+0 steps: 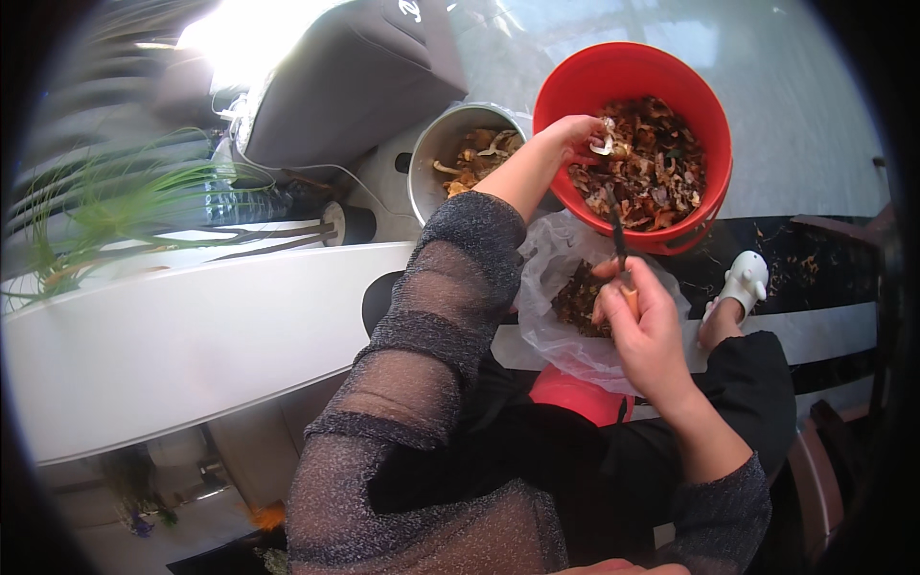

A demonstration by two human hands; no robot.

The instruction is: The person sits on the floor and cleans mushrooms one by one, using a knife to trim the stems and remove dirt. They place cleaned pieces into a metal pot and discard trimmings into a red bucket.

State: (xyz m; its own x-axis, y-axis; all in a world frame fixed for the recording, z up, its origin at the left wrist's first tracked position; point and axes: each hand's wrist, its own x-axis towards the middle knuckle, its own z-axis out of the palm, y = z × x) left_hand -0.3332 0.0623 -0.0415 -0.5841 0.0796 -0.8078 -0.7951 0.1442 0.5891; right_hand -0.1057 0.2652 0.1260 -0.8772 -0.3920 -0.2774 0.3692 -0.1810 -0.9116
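Note:
My left hand (pixel 575 139) reaches over the red bucket (pixel 575 75) and pinches a pale piece of mushroom (pixel 605 138) in its fingertips. Many brown mushroom pieces (pixel 654 172) fill the lower part of that bucket. In my right hand (pixel 643 327) is a small knife (pixel 617 226), gripped by its light orange-brown handle, with the dark blade pointing toward the bucket. Beneath this hand lies a translucent plastic bag (pixel 543 302) holding dark brown scraps (pixel 575 291). Left of the bucket stands a metal pot (pixel 424 154) with larger mushrooms (pixel 478 154) inside, partly hidden by my left arm.
A white cabinet or bench (pixel 187 338) runs along my left, with a potted plant (pixel 100 223) lying or leaning beyond it. A grey upholstered seat (pixel 359 79) stands behind the pot. Scraps litter the black floor strip near my white slipper (pixel 744 284). Pinkish-red plastic (pixel 575 395) shows under the bag.

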